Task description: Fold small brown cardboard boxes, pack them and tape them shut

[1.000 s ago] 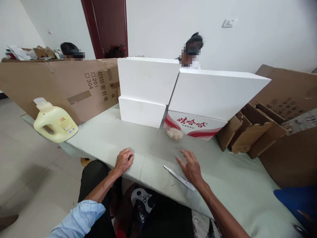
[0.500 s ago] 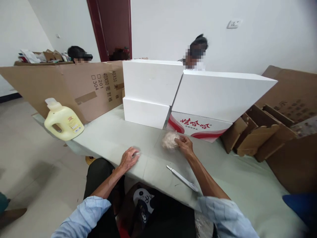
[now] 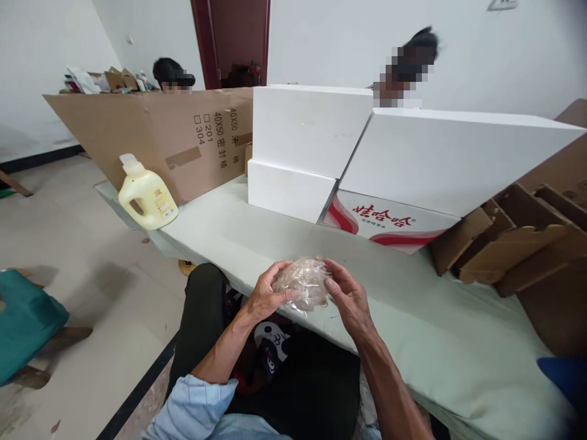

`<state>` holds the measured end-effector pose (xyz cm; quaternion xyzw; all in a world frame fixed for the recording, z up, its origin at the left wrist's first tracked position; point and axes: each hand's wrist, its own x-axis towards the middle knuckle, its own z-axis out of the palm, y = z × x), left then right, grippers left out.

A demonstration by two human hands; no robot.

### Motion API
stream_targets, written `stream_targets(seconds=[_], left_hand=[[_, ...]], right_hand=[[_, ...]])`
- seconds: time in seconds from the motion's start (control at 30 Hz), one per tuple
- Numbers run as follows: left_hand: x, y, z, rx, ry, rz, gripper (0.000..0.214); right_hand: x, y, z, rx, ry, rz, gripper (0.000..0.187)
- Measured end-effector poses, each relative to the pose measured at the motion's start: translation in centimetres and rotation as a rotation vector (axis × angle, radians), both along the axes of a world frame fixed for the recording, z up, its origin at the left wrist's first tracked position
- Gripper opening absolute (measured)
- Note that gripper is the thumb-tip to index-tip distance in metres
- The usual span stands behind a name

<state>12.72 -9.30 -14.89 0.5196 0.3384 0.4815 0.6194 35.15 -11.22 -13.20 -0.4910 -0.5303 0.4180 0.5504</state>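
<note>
A crumpled ball of clear plastic film (image 3: pixel 303 283) sits between my two hands at the table's near edge. My left hand (image 3: pixel 271 293) grips its left side, thumb across the front. On the opposite side, my right hand (image 3: pixel 351 296) has its thumb and fingers closed on the film. Whatever may be wrapped inside the ball cannot be made out. The slim white knife seen on the table earlier does not show now; my right hand and forearm cover that area.
Stacked white boxes (image 3: pixel 312 131) and a red-printed carton (image 3: pixel 389 221) line the table's (image 3: pixel 220 229) far side. A yellow jug (image 3: pixel 149 198) stands left by a large cardboard sheet (image 3: pixel 169 140). Folded cardboard (image 3: pixel 513 244) leans right. Two people sit behind the boxes.
The plastic ball has come nearer to me, toward the table edge. My left hand has moved right and taken hold of it alongside my right hand. The view has shifted.
</note>
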Motion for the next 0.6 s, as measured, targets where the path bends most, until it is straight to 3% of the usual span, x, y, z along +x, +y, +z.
stream_targets(seconds=[0.1,0.2,0.3,0.4,0.5,0.6], left_hand=[[-0.5,-0.9,0.9,0.050,0.047,-0.021,0.074],[-0.5,-1.4,1.9,0.083,0.096,-0.023,0.068],[-0.2,-1.9,2.8,0.059,0.102,-0.002,0.065],[0.3,-2.4,3.3,0.043,0.094,0.020,0.062],[1.0,-2.7,3.3,0.043,0.114,0.060,0.061],[1.4,-2.5,3.2,0.059,0.091,0.088,0.063]], right_hand=[[-0.7,-0.6,1.2,0.090,-0.095,0.028,0.048],[-1.6,-1.4,1.8,0.263,-0.243,-0.031,0.035],[-2.2,-2.0,1.8,0.477,-0.403,-0.127,0.025],[-2.8,-2.3,1.1,0.629,-0.536,-0.214,0.027],[-3.3,-2.0,0.5,0.693,-0.655,-0.260,0.029],[-3.0,-1.8,0.7,0.629,-0.645,-0.198,0.030]])
